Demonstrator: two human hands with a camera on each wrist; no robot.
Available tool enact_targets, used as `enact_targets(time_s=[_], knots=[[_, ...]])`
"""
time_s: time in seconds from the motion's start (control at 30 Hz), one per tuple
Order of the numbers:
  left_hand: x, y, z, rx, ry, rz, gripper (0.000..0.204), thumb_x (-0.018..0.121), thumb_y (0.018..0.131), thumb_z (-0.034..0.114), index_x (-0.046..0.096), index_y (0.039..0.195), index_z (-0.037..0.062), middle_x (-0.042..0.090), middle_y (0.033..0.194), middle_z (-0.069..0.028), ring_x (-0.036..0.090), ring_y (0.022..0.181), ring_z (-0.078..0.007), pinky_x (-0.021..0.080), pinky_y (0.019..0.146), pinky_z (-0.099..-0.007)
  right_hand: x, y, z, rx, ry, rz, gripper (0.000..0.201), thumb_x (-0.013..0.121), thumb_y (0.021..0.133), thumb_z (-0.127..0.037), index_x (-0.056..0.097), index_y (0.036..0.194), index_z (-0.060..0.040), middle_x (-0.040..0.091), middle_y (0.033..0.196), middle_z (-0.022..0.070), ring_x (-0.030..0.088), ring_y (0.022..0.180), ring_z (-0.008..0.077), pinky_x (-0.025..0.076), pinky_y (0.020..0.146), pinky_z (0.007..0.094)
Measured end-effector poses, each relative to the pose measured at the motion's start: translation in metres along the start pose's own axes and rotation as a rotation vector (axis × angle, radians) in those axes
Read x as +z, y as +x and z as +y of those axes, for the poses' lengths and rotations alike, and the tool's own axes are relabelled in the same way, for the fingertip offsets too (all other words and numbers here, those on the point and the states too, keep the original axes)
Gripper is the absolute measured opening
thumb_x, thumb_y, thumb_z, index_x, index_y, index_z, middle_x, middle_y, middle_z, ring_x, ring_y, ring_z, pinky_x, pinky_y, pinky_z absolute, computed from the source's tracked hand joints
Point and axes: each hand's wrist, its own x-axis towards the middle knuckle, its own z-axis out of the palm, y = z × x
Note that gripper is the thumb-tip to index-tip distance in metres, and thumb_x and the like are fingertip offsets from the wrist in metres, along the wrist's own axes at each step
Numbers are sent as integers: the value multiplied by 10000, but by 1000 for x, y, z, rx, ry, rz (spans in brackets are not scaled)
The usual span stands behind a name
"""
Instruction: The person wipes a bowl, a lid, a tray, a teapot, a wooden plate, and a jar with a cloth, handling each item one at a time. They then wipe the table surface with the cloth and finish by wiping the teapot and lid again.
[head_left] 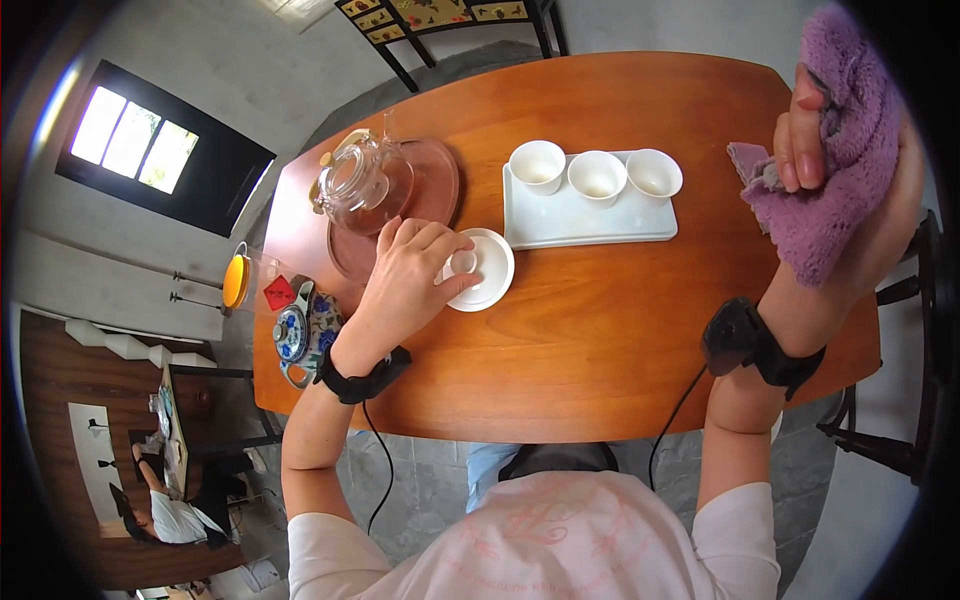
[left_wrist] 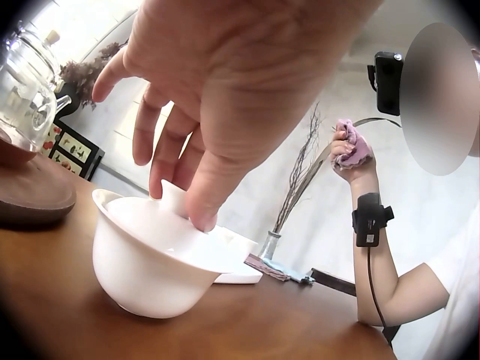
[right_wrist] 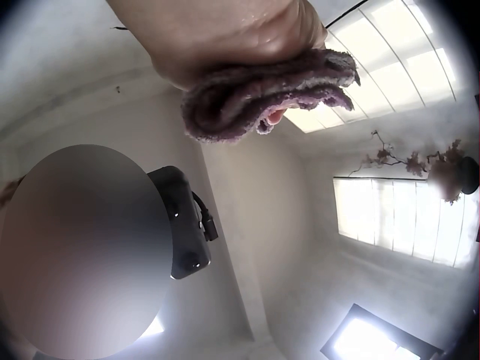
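My left hand point(head_left: 408, 275) is over a white lidded tea bowl point(left_wrist: 146, 266) on the wooden table. Its thumb and fingers pinch the knob point(left_wrist: 175, 199) of the white lid point(left_wrist: 146, 221), which sits inside the flared rim. Raised above the table's right side, my right hand point(head_left: 800, 140) grips a folded purple towel point(head_left: 845, 165). The towel point(right_wrist: 262, 94) wraps against the palm in the right wrist view, and a corner hangs down from the hand.
Three white cups point(head_left: 598, 178) line the back of a pale tray point(head_left: 590, 230). A glass teapot point(head_left: 365, 185) stands on a round brown board point(head_left: 440, 170). Left of my arm are a blue-patterned teapot point(head_left: 305, 325) and a yellow-lidded clear jar point(head_left: 237, 281). Another person point(head_left: 185, 515) is far left.
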Motion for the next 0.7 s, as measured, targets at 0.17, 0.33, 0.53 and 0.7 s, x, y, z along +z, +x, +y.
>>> enact_targets(time_s=[0.17, 0.33, 0.53, 0.7], knots=[[1, -1, -2, -8, -26, -13, 306, 763, 680, 181, 642, 925, 44, 610, 928, -57, 524, 950, -252, 365, 934, -384, 2, 1, 3, -26, 20, -50, 392, 213, 930, -303, 456, 866, -2, 388, 531, 25, 328, 455, 107, 302, 448, 204], [0, -4, -1, -34, -58, -70, 388, 760, 696, 202, 612, 1018, 44, 572, 1057, -78, 514, 1011, -274, 371, 939, -393, 1, -1, 2, -19, -26, -12, 408, 198, 929, -307, 463, 861, -5, 385, 530, 24, 332, 454, 110, 301, 442, 208], [2, -6, 6, -40, -171, -115, 842, 795, 650, 327, 369, 1323, 54, 438, 1295, -175, 422, 1209, -335, 338, 1012, -410, 17, -5, -1, -22, -8, 57, 421, 188, 930, -312, 468, 854, -7, 380, 529, 26, 335, 453, 111, 301, 438, 212], [8, -1, 10, -122, -177, -237, 865, 808, 617, 247, 356, 1328, 51, 458, 1279, -184, 465, 1168, -338, 362, 997, -404, 18, -4, -2, -47, 13, 51, 424, 200, 933, -320, 472, 842, -7, 380, 531, 29, 336, 446, 111, 300, 433, 215]])
